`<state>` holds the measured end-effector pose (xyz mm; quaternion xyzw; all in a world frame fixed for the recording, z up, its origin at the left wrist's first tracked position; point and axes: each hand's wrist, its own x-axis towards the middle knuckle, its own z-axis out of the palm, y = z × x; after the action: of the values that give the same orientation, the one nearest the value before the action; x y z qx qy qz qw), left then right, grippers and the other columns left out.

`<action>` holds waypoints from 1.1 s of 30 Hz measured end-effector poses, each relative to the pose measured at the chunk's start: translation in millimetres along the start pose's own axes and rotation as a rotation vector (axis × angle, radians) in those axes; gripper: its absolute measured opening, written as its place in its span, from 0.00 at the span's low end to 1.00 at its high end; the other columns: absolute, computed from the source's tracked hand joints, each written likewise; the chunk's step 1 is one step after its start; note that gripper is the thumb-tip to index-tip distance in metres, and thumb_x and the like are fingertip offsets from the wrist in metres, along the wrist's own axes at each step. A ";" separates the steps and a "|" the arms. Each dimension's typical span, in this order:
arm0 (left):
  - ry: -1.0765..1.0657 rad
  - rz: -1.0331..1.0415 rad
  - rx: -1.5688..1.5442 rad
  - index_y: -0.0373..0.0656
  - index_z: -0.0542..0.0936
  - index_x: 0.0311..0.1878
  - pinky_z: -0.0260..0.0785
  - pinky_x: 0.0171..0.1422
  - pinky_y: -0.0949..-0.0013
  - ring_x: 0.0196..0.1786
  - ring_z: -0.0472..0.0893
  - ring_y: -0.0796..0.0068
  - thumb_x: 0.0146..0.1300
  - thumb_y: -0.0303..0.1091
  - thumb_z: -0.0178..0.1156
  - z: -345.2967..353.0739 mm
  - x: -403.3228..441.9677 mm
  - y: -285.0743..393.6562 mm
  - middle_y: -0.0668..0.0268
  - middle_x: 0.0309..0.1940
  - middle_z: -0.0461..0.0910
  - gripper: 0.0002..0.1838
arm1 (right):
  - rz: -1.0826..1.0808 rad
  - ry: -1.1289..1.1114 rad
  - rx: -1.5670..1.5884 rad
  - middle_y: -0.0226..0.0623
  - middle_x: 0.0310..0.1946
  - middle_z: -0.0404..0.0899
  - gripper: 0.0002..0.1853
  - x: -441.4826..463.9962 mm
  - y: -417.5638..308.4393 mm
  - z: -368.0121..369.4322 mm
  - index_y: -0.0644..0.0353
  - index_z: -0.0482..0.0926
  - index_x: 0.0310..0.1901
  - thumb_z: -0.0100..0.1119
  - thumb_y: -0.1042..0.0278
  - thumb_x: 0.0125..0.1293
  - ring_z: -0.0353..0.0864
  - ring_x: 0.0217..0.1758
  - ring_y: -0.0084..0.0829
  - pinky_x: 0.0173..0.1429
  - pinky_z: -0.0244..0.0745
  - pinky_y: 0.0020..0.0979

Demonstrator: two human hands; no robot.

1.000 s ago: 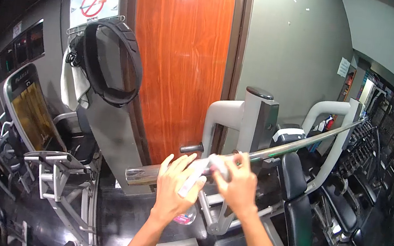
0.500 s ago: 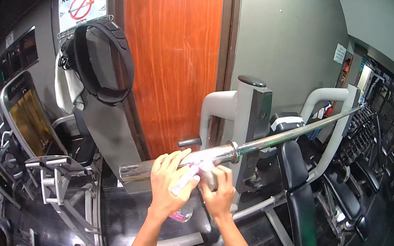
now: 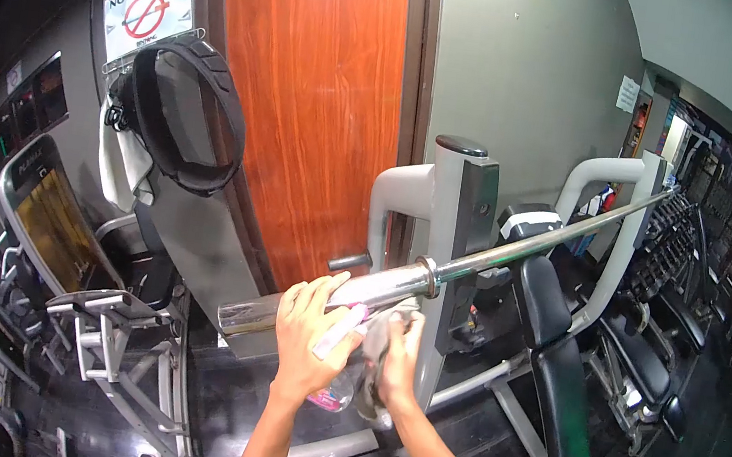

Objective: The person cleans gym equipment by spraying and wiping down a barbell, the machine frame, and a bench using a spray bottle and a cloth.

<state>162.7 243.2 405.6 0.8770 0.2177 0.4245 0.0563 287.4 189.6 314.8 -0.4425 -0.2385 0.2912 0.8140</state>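
A shiny metal barbell sleeve (image 3: 390, 289) runs diagonally across the middle, with its thinner shaft reaching to the upper right. My left hand (image 3: 307, 336) lies against the sleeve and is closed on a spray bottle, whose white and pink head (image 3: 339, 331) shows by the thumb. The bottle's clear body (image 3: 333, 397) with a pink label hangs below the wrist. Just under the sleeve, my right hand (image 3: 400, 358) grips a greyish cloth (image 3: 378, 350), which hangs down beside the bottle.
A bench with black pads (image 3: 552, 392) stands right of the rack's grey upright (image 3: 450, 240). Behind are a wooden door (image 3: 308, 110) and a black belt (image 3: 235, 133) hanging at left. A grey machine frame (image 3: 107, 333) stands at lower left; dumbbells (image 3: 664, 249) line the right.
My right hand has moved down and left from the shaft side to below the sleeve, and the cloth now hangs more loosely. The whole view has shifted slightly.
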 end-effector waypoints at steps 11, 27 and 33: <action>-0.014 -0.012 -0.028 0.44 0.90 0.41 0.55 0.76 0.51 0.68 0.74 0.54 0.52 0.48 0.65 -4.3 0.6 2.9 0.56 0.66 0.80 0.20 | 0.141 -0.020 0.085 0.34 0.40 0.82 0.14 9.6 -13.1 -7.0 0.50 0.66 0.56 0.41 0.50 0.85 0.84 0.31 0.25 0.20 0.67 0.22; -0.036 -0.174 -0.334 0.42 0.90 0.43 0.51 0.79 0.48 0.70 0.73 0.54 0.54 0.48 0.65 -14.1 3.0 7.8 0.57 0.62 0.83 0.20 | -0.224 -0.091 -0.287 0.30 0.47 0.78 0.16 20.3 -138.9 -125.2 0.60 0.75 0.58 0.60 0.68 0.71 0.76 0.49 0.21 0.58 0.73 0.27; -0.040 -0.283 -0.509 0.35 0.86 0.37 0.75 0.41 0.65 0.34 0.84 0.64 0.61 0.33 0.68 -5.4 19.5 49.3 0.60 0.31 0.85 0.09 | -0.315 -0.276 -0.507 0.31 0.44 0.84 0.16 56.4 -194.4 -138.5 0.62 0.82 0.52 0.73 0.71 0.64 0.81 0.47 0.20 0.53 0.76 0.25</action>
<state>185.6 206.8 437.0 0.8038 0.2232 0.4362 0.3373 468.4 62.4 420.7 -0.5451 -0.4768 0.1503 0.6730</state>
